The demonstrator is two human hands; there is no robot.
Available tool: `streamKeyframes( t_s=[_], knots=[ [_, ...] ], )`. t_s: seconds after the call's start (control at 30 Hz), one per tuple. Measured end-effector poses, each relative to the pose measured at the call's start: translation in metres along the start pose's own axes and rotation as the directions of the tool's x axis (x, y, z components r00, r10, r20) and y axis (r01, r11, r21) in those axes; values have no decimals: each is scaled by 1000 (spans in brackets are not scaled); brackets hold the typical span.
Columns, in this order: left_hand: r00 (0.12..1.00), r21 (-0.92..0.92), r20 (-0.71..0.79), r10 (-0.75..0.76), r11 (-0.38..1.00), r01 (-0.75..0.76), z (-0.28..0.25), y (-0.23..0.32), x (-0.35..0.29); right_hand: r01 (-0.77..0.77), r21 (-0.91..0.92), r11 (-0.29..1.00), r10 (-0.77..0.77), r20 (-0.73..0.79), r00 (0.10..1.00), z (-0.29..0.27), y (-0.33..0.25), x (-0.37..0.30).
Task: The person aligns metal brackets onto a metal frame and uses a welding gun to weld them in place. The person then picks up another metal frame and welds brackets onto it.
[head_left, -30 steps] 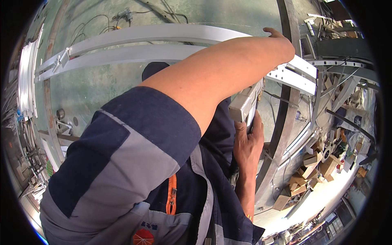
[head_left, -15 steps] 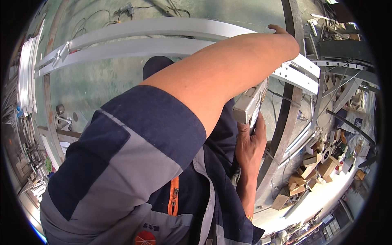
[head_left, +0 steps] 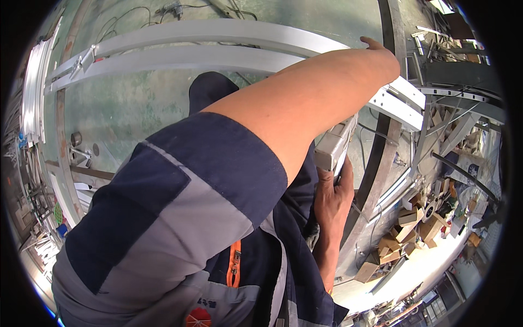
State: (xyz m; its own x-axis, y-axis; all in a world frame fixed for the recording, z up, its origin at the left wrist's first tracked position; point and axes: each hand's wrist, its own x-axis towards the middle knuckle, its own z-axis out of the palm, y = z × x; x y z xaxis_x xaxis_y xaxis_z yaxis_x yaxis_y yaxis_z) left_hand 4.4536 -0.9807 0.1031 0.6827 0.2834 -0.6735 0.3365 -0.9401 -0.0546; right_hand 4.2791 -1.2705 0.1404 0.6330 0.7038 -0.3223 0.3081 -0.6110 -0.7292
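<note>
My left arm stretches across the view to the right. My left hand (head_left: 388, 59) is bent down at the wrist, over the right part of two parallel white metal beams (head_left: 229, 34). One digit sticks out; the other fingers are hidden, so its grip cannot be made out. Below the forearm, my right hand (head_left: 333, 199) is closed around a silver-grey, box-shaped metal thing (head_left: 331, 150), with the thumb on its near side. My left forearm hides its far part. Several holes show in the beams' right ends.
A dark steel rail (head_left: 376, 180) runs along the right, with cardboard boxes (head_left: 406, 223) beyond it. A power tool with a cord (head_left: 173, 9) lies on the green floor at the far side. White profiles (head_left: 35, 90) are stacked at far left. A clamp-like fitting (head_left: 84, 61) joins the beams' left ends.
The view has shifted slightly. My left forearm sits a little lower and further right in the picture; the right hand keeps its hold on the box-shaped metal thing.
</note>
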Motion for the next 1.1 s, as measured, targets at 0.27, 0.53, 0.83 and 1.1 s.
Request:
streamKeyframes(
  t_s=[0.27, 0.53, 0.83, 1.1],
  knots=[
    [999, -35, -41, 19, 999, -20, 1, 0, 0, -49, -21, 999, 50, 9, 999, -2, -1, -8],
    [994, -89, -92, 57, 994, -66, 6, -5, -11, -38, -28, 999, 38, 3, 999, -5, 3, -14],
    [911, -611, -398, 108, 710, -350, 38, -42, -27, -34, 108, 994, 34, -4, 999, -27, 3, -41],
    [815, -815, -579, -13, 52, -578, 203, 59, -166, -35, 239, 970, 59, -92, 994, -56, 9, -25]
  ],
)
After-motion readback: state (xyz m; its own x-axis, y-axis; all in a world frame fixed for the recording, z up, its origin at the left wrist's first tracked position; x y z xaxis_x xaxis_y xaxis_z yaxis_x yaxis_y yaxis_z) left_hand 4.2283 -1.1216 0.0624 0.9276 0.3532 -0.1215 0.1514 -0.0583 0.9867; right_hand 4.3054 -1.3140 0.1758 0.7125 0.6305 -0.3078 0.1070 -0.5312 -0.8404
